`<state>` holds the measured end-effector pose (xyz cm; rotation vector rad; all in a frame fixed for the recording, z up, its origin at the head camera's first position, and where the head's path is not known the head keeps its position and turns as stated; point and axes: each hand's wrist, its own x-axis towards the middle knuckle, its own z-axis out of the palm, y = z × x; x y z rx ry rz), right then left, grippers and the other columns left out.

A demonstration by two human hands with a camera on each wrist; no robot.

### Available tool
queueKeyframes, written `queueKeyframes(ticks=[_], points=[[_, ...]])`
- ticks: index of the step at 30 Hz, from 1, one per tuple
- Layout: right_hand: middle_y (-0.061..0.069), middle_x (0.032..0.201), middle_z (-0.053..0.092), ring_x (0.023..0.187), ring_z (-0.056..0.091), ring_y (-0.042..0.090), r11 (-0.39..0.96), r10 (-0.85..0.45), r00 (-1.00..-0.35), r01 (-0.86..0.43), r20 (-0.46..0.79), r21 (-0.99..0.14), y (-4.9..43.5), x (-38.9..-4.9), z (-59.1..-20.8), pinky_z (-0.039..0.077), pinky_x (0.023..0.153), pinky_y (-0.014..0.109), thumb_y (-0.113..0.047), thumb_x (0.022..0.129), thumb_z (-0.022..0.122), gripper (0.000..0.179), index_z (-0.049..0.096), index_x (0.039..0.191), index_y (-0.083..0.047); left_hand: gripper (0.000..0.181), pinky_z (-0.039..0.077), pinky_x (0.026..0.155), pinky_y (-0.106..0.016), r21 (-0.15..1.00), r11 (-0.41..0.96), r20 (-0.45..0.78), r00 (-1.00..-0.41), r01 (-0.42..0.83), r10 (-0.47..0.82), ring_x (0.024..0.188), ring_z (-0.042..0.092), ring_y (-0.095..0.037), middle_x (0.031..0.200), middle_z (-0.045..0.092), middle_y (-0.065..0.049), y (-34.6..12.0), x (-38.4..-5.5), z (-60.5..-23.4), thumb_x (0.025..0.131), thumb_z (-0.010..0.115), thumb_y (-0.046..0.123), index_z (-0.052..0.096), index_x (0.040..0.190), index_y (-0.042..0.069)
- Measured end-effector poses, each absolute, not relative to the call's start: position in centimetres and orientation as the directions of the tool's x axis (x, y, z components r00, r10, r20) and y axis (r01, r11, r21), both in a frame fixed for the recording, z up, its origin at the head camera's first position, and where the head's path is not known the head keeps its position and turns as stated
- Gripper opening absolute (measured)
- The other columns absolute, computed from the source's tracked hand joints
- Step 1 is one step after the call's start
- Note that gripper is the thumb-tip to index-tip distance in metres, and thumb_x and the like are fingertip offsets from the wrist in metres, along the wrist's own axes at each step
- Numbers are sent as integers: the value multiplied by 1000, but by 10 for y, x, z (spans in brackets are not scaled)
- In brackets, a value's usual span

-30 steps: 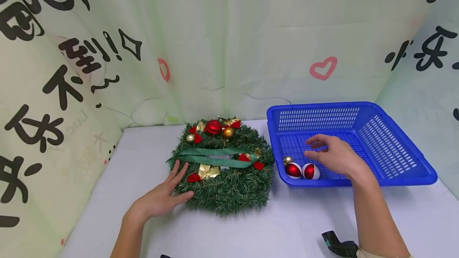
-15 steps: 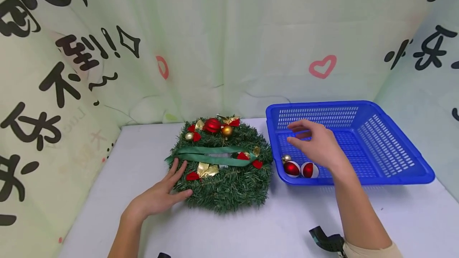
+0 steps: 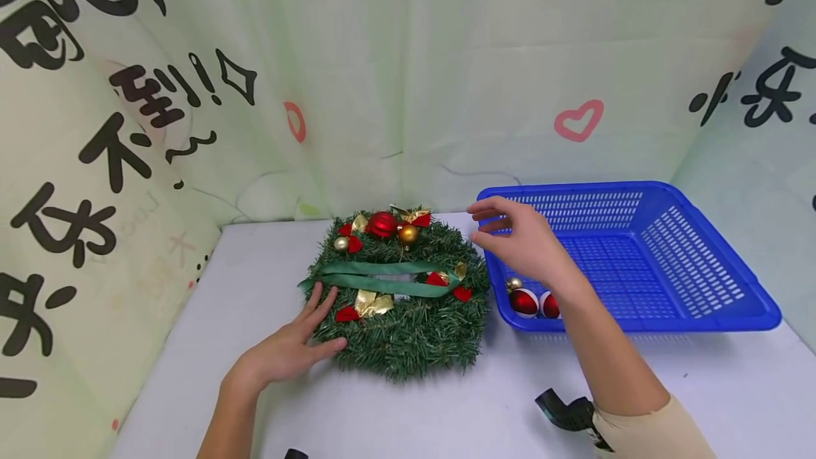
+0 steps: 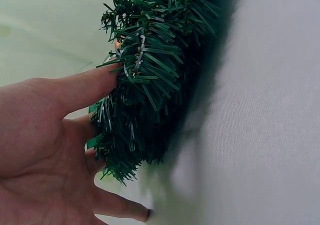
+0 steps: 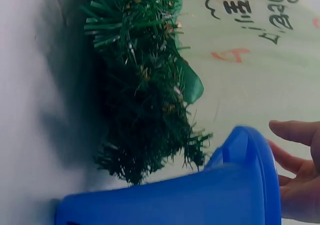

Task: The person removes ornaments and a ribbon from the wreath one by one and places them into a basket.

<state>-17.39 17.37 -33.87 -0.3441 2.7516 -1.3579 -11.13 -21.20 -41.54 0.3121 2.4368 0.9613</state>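
Observation:
A green Christmas wreath (image 3: 408, 346) lies on the table in the head view, dressed with red and gold baubles, small bows and a green ribbon (image 3: 382, 283). My left hand (image 3: 283, 353) rests on its left side, fingers spread; the left wrist view shows the thumb against the needles. Above the left rim of the blue basket (image 3: 733, 285) hovers my right hand (image 3: 525, 239), fingers loosely bent. Nothing shows between its fingers and thumb in either view. Inside the basket's near left corner sit red-and-white balls (image 3: 524, 302) and a small gold bauble (image 3: 513, 283).
The basket stands right beside the wreath on a white table (image 3: 484, 416). A printed curtain (image 3: 446, 76) closes off the back and both sides. A black device (image 3: 564, 411) is worn at the right wrist.
My right hand has moved left from over the basket's middle to its left rim, towards the wreath. My left hand and the wreath have stayed in place.

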Motion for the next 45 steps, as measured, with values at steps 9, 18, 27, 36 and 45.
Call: queueKeyframes(ticks=[9,18,27,36,45], points=[[8,136,67,120,69,28,563,-270,-962,-196,45,-803,147,-187,-336,58,96,49,-21,99,70,37,64,136,-17,91,22,118,-75,681,732,-367,-850,33,379,158,12,-49,175,-18,-5,-211,-112,-414,103,61,52,4,169,29],[11,135,69,119,70,30,520,-302,-952,-212,54,-828,130,-199,-335,57,97,50,-16,98,71,36,67,134,-13,91,23,118,-75,682,730,-368,-847,34,383,157,14,-50,175,-18,-6,-211,-112,-413,103,62,51,4,169,28],[10,132,69,117,70,29,472,-319,-947,-132,-29,-872,117,-210,-331,57,97,51,-14,99,71,34,68,132,-15,91,23,117,-75,699,713,-359,-842,42,402,157,12,-51,175,-18,-7,-211,-112,-412,103,62,50,3,169,27],[18,139,64,118,66,34,484,-334,-934,-54,-127,-873,102,-225,-335,53,102,55,-11,98,70,33,69,131,-12,91,22,119,-74,695,718,-358,-848,37,391,158,10,-48,175,-18,-4,-211,-113,-412,103,62,50,4,169,28],[22,143,58,119,64,40,488,-314,-919,59,-238,-871,90,-241,-345,53,104,52,-2,98,68,39,66,137,-5,91,22,119,-74,699,715,-364,-849,23,383,158,10,-49,175,-18,-3,-211,-110,-412,102,63,50,5,169,29]])
